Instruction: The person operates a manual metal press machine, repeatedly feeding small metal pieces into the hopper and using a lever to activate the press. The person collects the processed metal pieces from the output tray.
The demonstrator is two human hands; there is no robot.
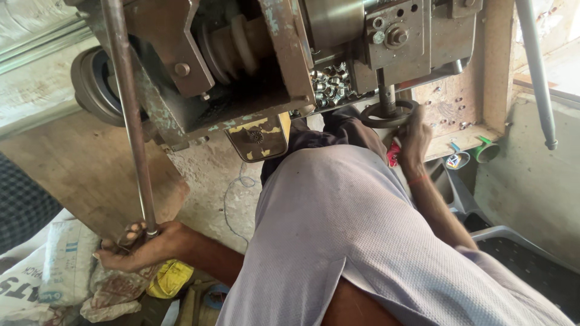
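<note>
White printed sack (63, 265) – yellow packet (171, 278) beside it – under left hand (136, 244).

free: concrete gap (211, 175) | blocked: machine body (241, 66), sacks (66, 265)

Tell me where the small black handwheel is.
Head view, upper right: the handwheel hangs under the grey machine block, gripped by the right hand, beside the pile of small metal parts.

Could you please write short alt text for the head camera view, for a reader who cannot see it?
Seen from above, a person at a worn metal machine grips the lower end of a long steel lever with the left hand, while the right hand holds a small black handwheel. A pile of small shiny metal parts lies in the machine.
</note>
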